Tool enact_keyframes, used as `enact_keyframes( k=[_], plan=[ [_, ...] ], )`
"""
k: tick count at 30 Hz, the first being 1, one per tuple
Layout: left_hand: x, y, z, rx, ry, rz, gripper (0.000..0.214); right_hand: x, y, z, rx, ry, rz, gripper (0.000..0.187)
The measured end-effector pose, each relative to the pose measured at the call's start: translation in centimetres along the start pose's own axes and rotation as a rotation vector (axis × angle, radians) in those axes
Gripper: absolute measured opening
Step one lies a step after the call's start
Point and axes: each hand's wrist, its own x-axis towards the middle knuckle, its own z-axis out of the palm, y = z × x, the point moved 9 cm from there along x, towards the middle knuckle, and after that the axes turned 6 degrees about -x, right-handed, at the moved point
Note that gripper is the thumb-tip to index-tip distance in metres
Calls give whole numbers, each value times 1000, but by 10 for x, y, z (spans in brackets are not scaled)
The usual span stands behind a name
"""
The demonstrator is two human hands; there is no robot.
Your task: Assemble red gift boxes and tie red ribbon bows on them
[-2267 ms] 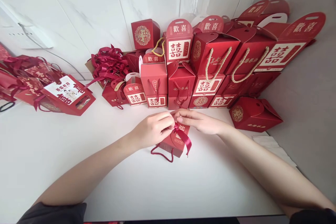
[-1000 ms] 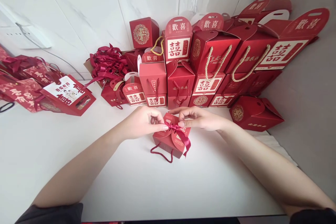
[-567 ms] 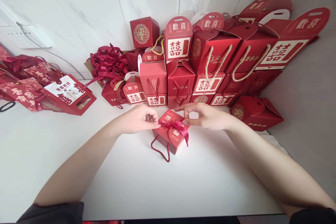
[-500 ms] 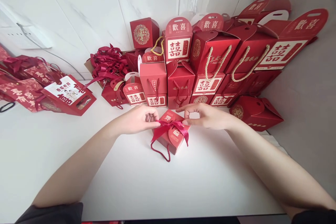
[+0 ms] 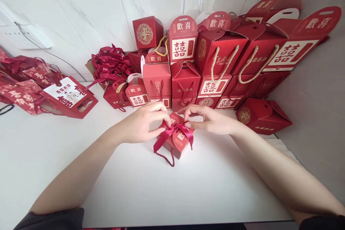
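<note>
A small red gift box (image 5: 180, 146) with pale lettering sits on the white table in front of me. Across its top runs a shiny crimson ribbon (image 5: 163, 139) tied in a bow, with its tails hanging over the sides. My left hand (image 5: 147, 122) pinches the bow's left part between thumb and fingers. On the other side, my right hand (image 5: 206, 120) has thumb and index finger closed on the right loop. A dark red cord handle (image 5: 168, 161) droops from the box's near side onto the table.
Stacked red boxes (image 5: 215, 52) line the wall behind, some with gold rope handles. A heap of crimson ribbons (image 5: 110, 63) lies left of them. Red gift bags (image 5: 71, 97) stand at the left, below a cable (image 5: 51, 52). One lone box (image 5: 262, 115) stands at the right.
My left hand has shifted slightly right, its fingers now higher over the bow. My right hand has edged inward a little. The box has stayed in place.
</note>
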Motion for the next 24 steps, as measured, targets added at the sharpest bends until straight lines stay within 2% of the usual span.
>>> enact_keyframes(
  k=[4, 11, 14, 20, 24],
  plan=[
    [-1, -2, -2, 141, 0, 48, 18, -1, 6, 3, -40, -36, 20, 11],
    [-4, 9, -8, 169, 56, 204, 32, -1, 11, 3, 53, -38, 75, 26],
    [-5, 11, -9, 241, 72, 247, 35, -1, 11, 1, 17, -33, 74, 27],
    [-3, 5, -2, 396, 49, 194, 30, 0, 4, 1, -43, -49, 21, 17],
    [-2, 4, 4, 534, 29, 185, 22, 0, 8, 2, -15, -66, 49, 24]
  ],
)
